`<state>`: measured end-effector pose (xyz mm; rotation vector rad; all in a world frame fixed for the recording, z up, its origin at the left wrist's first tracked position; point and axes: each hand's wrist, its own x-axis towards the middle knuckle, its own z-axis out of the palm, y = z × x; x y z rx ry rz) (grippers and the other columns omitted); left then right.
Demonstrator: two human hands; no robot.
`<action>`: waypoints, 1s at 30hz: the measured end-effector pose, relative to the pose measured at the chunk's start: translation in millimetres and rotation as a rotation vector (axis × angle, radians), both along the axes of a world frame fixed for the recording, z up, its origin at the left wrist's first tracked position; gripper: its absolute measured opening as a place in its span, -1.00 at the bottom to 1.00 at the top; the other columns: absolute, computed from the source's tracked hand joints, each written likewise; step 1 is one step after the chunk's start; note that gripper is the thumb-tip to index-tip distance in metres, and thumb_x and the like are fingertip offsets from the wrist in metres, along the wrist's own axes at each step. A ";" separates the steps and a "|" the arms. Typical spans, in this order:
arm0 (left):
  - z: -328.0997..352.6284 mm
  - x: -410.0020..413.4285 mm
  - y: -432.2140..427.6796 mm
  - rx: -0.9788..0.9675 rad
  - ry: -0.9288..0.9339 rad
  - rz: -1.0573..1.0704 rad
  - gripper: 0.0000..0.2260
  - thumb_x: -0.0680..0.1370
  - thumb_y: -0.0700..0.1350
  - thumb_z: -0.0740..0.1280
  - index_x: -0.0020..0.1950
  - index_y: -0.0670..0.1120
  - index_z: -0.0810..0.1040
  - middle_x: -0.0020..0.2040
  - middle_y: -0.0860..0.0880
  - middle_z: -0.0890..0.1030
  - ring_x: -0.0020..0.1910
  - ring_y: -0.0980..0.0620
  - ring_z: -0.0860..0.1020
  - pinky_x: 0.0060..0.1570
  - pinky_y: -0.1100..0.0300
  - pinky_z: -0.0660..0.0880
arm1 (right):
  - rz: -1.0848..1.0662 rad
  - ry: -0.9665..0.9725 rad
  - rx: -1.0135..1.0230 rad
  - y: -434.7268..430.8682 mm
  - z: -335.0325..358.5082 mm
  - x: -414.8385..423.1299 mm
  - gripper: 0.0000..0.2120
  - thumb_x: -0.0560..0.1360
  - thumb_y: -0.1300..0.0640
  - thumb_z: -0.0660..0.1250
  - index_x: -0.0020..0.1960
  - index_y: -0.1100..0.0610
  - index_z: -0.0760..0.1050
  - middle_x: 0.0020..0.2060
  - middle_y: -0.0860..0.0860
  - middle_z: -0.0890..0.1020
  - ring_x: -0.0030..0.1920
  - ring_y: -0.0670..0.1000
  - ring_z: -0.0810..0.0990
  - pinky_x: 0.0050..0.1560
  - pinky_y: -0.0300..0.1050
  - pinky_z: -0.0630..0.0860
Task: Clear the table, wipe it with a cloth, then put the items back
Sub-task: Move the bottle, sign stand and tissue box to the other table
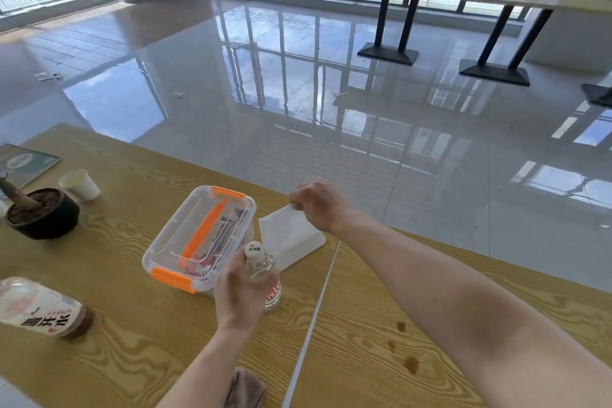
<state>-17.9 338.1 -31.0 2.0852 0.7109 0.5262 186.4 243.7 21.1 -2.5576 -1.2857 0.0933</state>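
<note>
The left hand [238, 288] grips a bottle [261, 263] upright, just in front of the clear box [198, 238] with orange latches near the middle of the desk [132, 325], while the right hand [321, 205] pinches the far top edge of a white pack [291, 242] that lies just right of the box. A brown cloth [245, 387] lies at the desk's near edge, below the left forearm, with dark stains [410, 364] to its right. At the left stand a big bottle [39, 308], a pot [43, 212], a cup [81, 184] and a book [26, 162].
</note>
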 end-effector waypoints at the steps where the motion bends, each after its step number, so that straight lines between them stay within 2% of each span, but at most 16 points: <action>1: 0.1 0.1 -0.6 -0.001 0.001 0.001 -0.75 0.38 -0.08 0.58 -0.06 0.11 0.59 -0.17 0.16 0.66 -0.13 0.20 0.60 -0.21 0.21 0.48 | -0.003 -0.006 -0.004 0.3 -0.3 0.8 -0.76 0.50 0.41 0.25 -0.24 0.18 0.55 -0.28 -0.03 0.46 -0.14 0.20 0.56 0.24 0.07 0.40; 5: -2.9 4.7 3.8 0.020 0.016 0.019 -0.70 0.37 -0.07 0.60 0.03 0.09 0.59 -0.12 0.15 0.66 -0.09 0.18 0.59 -0.15 0.16 0.52 | -0.003 -0.029 -0.021 12.1 -7.5 6.4 -0.72 0.51 0.42 0.22 -0.21 0.11 0.53 -0.24 -0.01 0.47 -0.07 0.19 0.56 0.36 0.18 0.33; 9: -3.5 4.0 3.9 0.047 0.017 0.013 -0.68 0.38 -0.08 0.60 0.05 0.06 0.57 -0.10 0.13 0.64 -0.09 0.10 0.57 -0.14 0.15 0.50 | -0.035 -0.018 -0.046 12.8 -13.9 4.4 -0.78 0.55 0.38 0.23 -0.05 0.16 0.61 -0.10 0.07 0.60 0.06 0.19 0.55 0.50 0.27 0.15; 14: -2.4 1.7 -1.0 0.066 -0.002 -0.011 -0.67 0.40 -0.14 0.58 0.08 0.03 0.55 -0.09 0.16 0.59 -0.08 0.16 0.53 -0.15 0.34 0.39 | -0.033 -0.035 -0.049 9.4 -14.3 3.6 -0.76 0.55 0.33 0.30 0.17 0.17 0.60 0.03 0.12 0.63 0.19 0.23 0.51 0.54 0.21 0.10; 17: -0.8 1.9 -0.4 0.049 0.018 -0.017 -0.66 0.41 -0.12 0.58 0.08 0.06 0.53 -0.08 0.17 0.59 -0.06 0.10 0.55 -0.14 0.32 0.39 | -0.043 -0.029 0.004 6.8 -10.5 2.5 -0.68 0.54 0.32 0.33 0.27 0.14 0.57 0.07 0.13 0.63 0.21 0.24 0.50 0.52 0.18 0.13; 21: 0.3 2.0 0.5 0.021 0.046 -0.024 -0.55 0.39 -0.07 0.59 0.19 0.07 0.50 -0.01 0.21 0.55 0.01 0.08 0.53 -0.01 0.12 0.48 | -0.048 -0.003 0.065 2.0 -2.5 -3.3 -0.65 0.55 0.27 0.33 0.32 0.11 0.55 0.14 0.12 0.63 0.26 0.25 0.48 0.43 0.12 0.25; 26: 14.4 0.2 -1.3 -0.022 0.023 -0.020 -0.27 0.41 0.00 0.57 0.50 -0.01 0.31 0.32 0.04 0.49 0.28 0.07 0.46 0.27 0.05 0.45 | -0.073 0.006 0.121 -7.6 6.5 -12.6 -0.64 0.54 0.26 0.35 0.32 0.10 0.55 0.18 0.11 0.63 0.28 0.24 0.46 0.36 0.10 0.32; 30: 29.7 -2.0 -2.4 0.066 0.003 -0.024 -0.27 0.43 0.01 0.55 0.51 0.00 0.29 0.36 -0.03 0.47 0.27 0.08 0.43 0.17 0.13 0.38 | -0.101 0.013 0.183 -17.4 14.4 -20.6 -0.65 0.52 0.25 0.37 0.30 0.09 0.57 0.17 0.09 0.63 0.25 0.20 0.48 0.25 0.06 0.39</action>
